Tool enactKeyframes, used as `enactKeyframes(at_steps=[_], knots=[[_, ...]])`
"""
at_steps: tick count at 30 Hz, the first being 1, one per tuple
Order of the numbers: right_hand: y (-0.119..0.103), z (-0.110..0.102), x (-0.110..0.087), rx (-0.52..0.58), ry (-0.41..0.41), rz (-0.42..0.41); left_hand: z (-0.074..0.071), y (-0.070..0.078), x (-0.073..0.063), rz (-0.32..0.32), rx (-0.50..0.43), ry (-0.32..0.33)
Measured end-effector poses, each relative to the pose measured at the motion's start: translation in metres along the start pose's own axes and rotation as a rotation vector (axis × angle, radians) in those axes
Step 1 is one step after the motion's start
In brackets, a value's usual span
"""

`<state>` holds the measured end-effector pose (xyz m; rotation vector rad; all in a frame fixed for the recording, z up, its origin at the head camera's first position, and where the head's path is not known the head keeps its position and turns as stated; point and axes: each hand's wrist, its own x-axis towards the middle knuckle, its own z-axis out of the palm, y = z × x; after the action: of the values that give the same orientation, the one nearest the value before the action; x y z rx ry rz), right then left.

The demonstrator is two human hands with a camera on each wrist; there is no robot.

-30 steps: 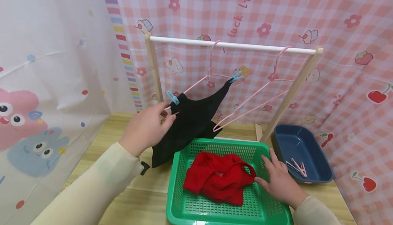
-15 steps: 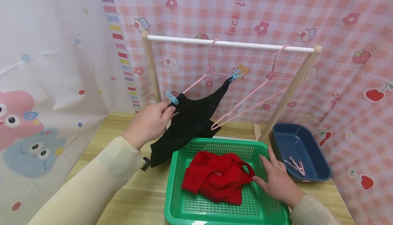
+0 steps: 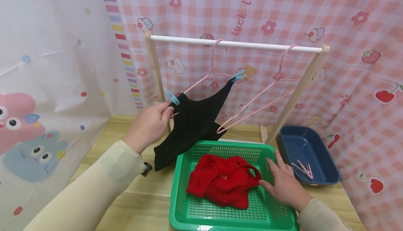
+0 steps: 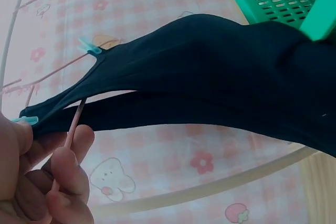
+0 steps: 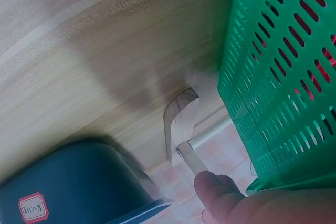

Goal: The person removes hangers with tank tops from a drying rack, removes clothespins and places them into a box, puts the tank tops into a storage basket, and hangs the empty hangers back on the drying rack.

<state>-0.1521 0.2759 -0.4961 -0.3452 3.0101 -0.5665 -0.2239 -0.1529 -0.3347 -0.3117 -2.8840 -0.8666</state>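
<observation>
Pinching the pink hanger (image 3: 196,84), your left hand (image 3: 148,126) is nearer the black garment (image 3: 196,117) at centre in the head view; your right hand (image 3: 284,185), fingers loosely extended, rests on the green basket (image 3: 174,197), lower right. In the left wrist view, the garment stretches lengthwise rightward from your curled fingers.

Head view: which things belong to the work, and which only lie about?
Probably in use:
black cloth garment
thin pink hanger, left hand holding it
blue plastic clips
long white rail
green plastic basket, right hand touching it

Seemingly idle now:
crumpled red garment
second pink hanger
navy oblong tray
pale clothespins
</observation>
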Motion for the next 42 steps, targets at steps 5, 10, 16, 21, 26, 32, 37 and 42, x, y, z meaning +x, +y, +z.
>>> enactKeyframes(at_steps=[5,10,16,21,26,32,37,42], knots=[[0.002,0.002,0.002,-0.004,-0.006,0.007,0.000,0.000,-0.001,0.001,-0.008,0.013],[0.003,0.002,0.003,-0.002,-0.018,0.019,0.000,-0.001,-0.004,0.015,-0.021,0.042],[0.003,0.001,0.004,-0.006,-0.025,0.025,0.001,0.000,-0.006,0.020,-0.035,0.071],[0.003,0.002,0.005,-0.007,-0.028,0.028,0.002,-0.001,-0.007,0.035,-0.042,0.109],[0.002,0.002,0.004,-0.001,-0.027,0.028,0.004,-0.003,-0.007,0.047,-0.064,0.143],[0.001,0.001,0.003,0.002,-0.030,0.028,0.006,-0.005,-0.009,0.058,-0.082,0.173],[0.000,0.000,0.003,-0.001,-0.029,0.030,0.007,-0.007,-0.012,0.056,-0.078,0.183],[0.000,0.000,0.003,-0.002,-0.032,0.034,0.008,-0.009,-0.015,0.053,-0.075,0.188]])
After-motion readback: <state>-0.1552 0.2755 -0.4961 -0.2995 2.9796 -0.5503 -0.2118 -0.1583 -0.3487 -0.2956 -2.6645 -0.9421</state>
